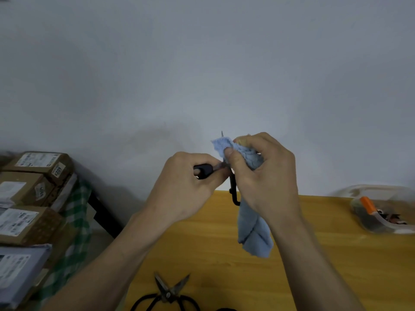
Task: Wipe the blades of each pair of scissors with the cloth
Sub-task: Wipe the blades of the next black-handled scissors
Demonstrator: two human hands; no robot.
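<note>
L hand [190, 187] curled round one black handle of the held scissors [203, 171], lifted above the far edge of the wooden table [314, 254]; 2nd handle loop hangs down betw. the hands, black, partly hidden behind R hand. R hand [265, 176] pinches the light-blue cloth [251, 223] tight round the blade, thumb on the near side, fingers wrapped over the far side; only the blade tip shows, poking up out of the cloth top. Rest of cloth hangs loose below R palm, its lower end over the table; can't tell if it touches. 2nd pair, black-handled scissors [167, 292], lies at the near edge, blades apart in a V, pointing away. Clear plastic container [381, 209] at far R edge, orange-capped item inside. Cardboard boxes [33, 191] stacked off to L, beside the table, on green check fabric.
</note>
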